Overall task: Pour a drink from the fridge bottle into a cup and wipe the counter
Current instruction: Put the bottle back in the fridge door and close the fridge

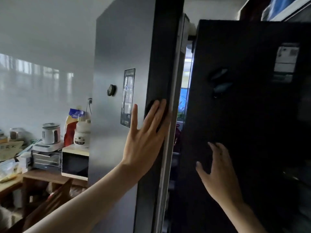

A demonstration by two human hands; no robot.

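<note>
Left hand (144,138) lies flat, fingers spread, on the left fridge door (121,52) edge; right hand (218,174) flat on the right door (252,115) — neither grips. Doors are heavy, rigid, smooth — pull at the edge.

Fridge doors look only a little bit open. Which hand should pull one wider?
Probably the left hand: its fingers already curl around the left door's edge beside the lit gap. The right hand lies flat on the dark right door, gripping nothing.

Little can be read: the control panel (127,98) on the left fridge door (114,68) shows a lit "0", its other marks blurred; print on the white sticker (286,62) near the right fridge door's (244,115) top right corner is illegible
</note>
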